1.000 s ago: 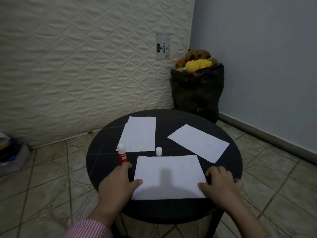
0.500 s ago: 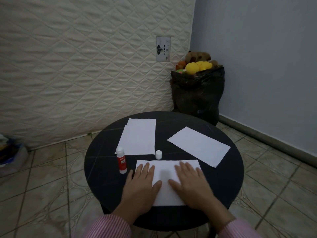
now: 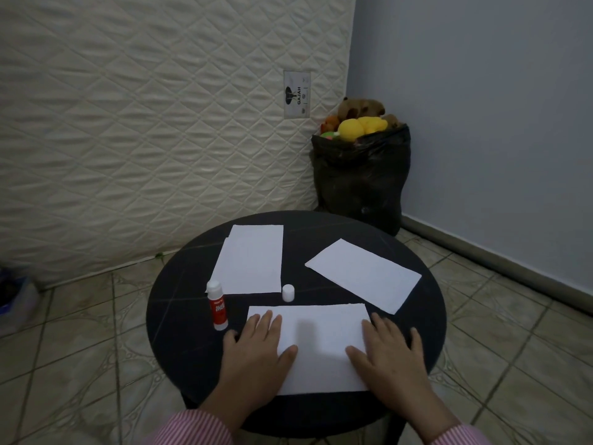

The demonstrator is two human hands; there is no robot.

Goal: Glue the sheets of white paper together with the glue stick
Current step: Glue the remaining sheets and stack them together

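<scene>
On round black table [image 3: 179, 342], left hand [image 3: 256, 348] and right hand [image 3: 388, 351] flat, fingers spread, pressing near sheet [image 3: 321, 342] by front rim, three paper spots total, far pile [image 3: 253, 261], angled sheet [image 3: 362, 274], one uncapped glue stick [image 3: 216, 305] upright left, one cap [image 3: 288, 292], bare tabletop left.

A round black table [image 3: 179, 342] stands on a tiled floor [image 3: 73, 342]. Three lots of white paper lie flat on its top: a near sheet [image 3: 321, 345] at the front edge, a far-left stack [image 3: 253, 260] with a second sheet's edge showing along its left side, and a far-right sheet [image 3: 364, 274] lying askew. A red glue stick [image 3: 217, 306] stands upright, uncapped, just left of the near sheet. Its white cap [image 3: 288, 292] stands between the stack and the near sheet.
</scene>
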